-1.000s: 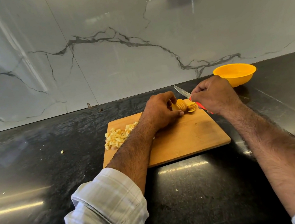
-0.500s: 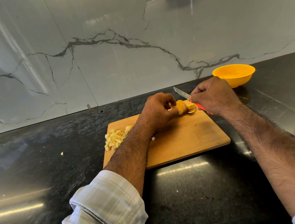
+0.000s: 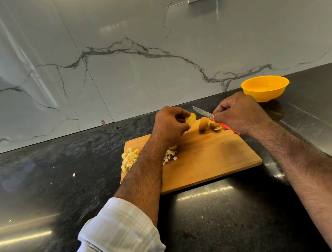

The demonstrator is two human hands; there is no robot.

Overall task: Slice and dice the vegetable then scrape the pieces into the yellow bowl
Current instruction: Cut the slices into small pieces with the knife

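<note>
Left hand [image 3: 169, 126] pinches a lifted piece [image 3: 190, 119] above the board's [image 3: 208, 162] far edge, right hand [image 3: 238, 113] grips the knife [image 3: 202, 112] beside the slices [image 3: 209, 125], bowl [image 3: 265, 88] near the counter's back edge: risk, the pinched piece slipping toward the blade.

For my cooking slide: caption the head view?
Left hand pinches a pale vegetable piece above the wooden cutting board; right hand grips the red-handled knife.

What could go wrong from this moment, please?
The left hand pinches a vegetable piece close to the knife in the right hand; a finger might get cut. The diced pile lies at the cutting board edge, so cubes may fall off.
</note>
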